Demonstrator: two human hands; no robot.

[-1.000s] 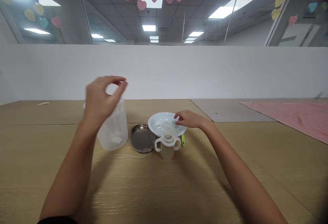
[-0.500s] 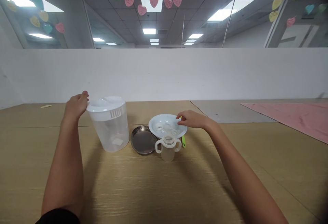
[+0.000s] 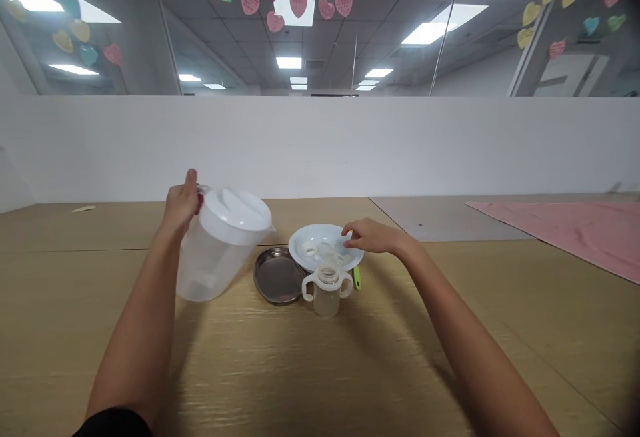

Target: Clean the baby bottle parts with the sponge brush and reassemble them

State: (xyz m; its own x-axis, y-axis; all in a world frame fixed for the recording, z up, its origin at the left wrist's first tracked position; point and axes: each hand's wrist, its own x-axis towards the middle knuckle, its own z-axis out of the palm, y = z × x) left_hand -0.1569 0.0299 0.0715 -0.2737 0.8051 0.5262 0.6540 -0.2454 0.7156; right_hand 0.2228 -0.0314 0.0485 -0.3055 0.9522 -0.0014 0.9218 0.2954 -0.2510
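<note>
My left hand (image 3: 184, 202) grips the handle of a clear plastic pitcher (image 3: 213, 263) with a white lid. The pitcher leans to the right, its spout toward the bowl; whether its base touches the table I cannot tell. My right hand (image 3: 373, 235) is closed at the right rim of a shallow white bowl (image 3: 297, 242), fingertips curled over the edge. Small clear and white parts (image 3: 325, 250) lie in the bowl. In front of it stands an open clear bottle (image 3: 327, 300) with two white side handles. A round dark metal pan (image 3: 279, 280) sits between pitcher and bottle.
A green handle (image 3: 357, 278) shows beside the bowl's right side. A pink cloth (image 3: 575, 230) lies at the far right of the brown table (image 3: 280, 370). A small pale strip (image 3: 83, 209) is at the far left. A white wall (image 3: 320, 147) runs behind.
My left hand has moved right, tipping the pitcher from upright to a rightward lean. My right hand stays at the bowl's rim. The bowl, pan and bottle keep their places.
</note>
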